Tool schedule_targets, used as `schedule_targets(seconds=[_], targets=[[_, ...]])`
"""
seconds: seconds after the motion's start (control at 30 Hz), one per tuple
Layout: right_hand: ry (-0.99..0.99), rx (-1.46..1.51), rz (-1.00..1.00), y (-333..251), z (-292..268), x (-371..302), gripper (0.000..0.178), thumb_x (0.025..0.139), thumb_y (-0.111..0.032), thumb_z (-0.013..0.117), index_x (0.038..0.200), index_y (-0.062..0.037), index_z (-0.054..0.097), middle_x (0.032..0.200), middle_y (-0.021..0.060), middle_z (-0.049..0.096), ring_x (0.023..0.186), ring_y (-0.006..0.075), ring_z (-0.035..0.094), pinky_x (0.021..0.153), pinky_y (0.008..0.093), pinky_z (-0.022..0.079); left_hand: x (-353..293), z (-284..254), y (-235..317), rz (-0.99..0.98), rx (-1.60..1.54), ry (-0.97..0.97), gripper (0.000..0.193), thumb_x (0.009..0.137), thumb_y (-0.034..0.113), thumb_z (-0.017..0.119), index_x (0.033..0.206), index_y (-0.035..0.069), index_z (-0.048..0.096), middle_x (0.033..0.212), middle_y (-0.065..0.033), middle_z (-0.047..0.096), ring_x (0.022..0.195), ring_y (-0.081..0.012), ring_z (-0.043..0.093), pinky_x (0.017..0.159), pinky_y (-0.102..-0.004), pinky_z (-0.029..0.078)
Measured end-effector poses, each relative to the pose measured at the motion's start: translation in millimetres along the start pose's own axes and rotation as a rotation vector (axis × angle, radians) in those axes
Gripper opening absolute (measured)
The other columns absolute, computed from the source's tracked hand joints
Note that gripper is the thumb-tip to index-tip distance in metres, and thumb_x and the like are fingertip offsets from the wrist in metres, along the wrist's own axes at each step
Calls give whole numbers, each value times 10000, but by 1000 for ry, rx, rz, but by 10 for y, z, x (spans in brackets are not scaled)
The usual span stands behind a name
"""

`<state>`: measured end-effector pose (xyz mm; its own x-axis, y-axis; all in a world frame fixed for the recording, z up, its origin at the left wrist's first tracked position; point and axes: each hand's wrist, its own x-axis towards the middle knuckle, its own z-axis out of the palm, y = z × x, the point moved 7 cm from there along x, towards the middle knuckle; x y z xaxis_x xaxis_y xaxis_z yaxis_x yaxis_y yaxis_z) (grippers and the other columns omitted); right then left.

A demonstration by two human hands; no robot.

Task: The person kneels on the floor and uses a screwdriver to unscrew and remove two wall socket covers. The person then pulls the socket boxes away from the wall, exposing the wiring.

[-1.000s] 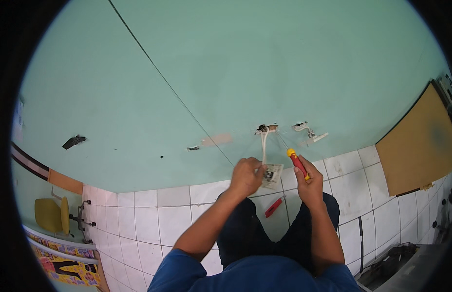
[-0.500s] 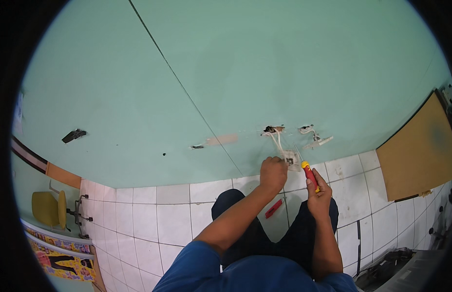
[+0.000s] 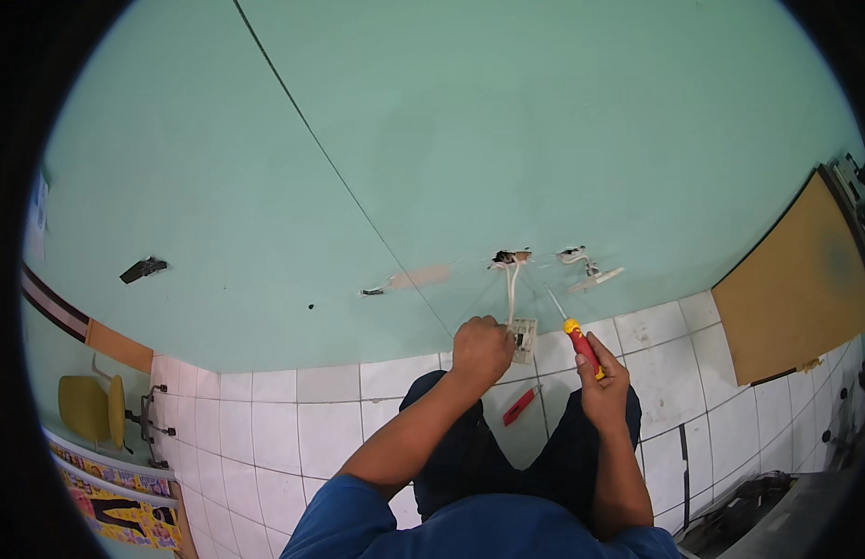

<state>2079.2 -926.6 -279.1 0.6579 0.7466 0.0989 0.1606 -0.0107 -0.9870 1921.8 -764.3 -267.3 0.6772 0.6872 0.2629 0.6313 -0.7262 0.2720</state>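
Barely shifted since before: left hand gripping white socket plate; right hand clutching red-yellow screwdriver; red tool on tiles between knees.

A plain indoor room under repair: green painted wall, white tiled floor, exposed wall wiring.

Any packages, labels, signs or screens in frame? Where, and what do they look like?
Poster: far lower left, by the tiled floor's edge; long strip, yellow and orange with a dark figure and pink patches.
Paper: far left rim on the green wall; small pale sheet, too small to make out.
Board: right side; large plain brown panel, no print visible.
No packages or screens visible.
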Motion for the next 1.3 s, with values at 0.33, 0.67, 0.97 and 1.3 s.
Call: schedule_targets(seconds=[0.33,0.67,0.97,1.3], targets=[[68,7,-5,-65,-322,-67,427,962,-118,666,1332,81,590,1214,209,686,1117,209,647,992,308,479,160,-14,-153,-83,-139,-1,391,878,380,690,919,-5,747,886,-195,665,927,-363,647,823,-447,525],[65,56,-18,-108,-466,-96,447,953,-125,683,1334,87,585,1225,196,679,1109,198,639,985,302,477,624,160,-522,-686,-1221,-330,437,1024,396,555,1163,2,688,940,-46,669,630,-105,418,560,-284,379],[116,-72,30,133,-684,-163,452,954,-126,683,1346,78,585,1138,141,698,1006,143,630,920,271,483,584,89,-419,-675,-1291,-336,281,993,237,652,1185,35,690,836,36,603,571,-54,334,499,-209,276],[72,22,288,718,-675,-308,509,968,-215,660,1392,43,550,969,116,694,735,121,608,610,253,480,445,484,-446,-420,-965,-252,277,990,210,650,1114,-19,746,844,20,691,731,-56,569,678,-237,476]])
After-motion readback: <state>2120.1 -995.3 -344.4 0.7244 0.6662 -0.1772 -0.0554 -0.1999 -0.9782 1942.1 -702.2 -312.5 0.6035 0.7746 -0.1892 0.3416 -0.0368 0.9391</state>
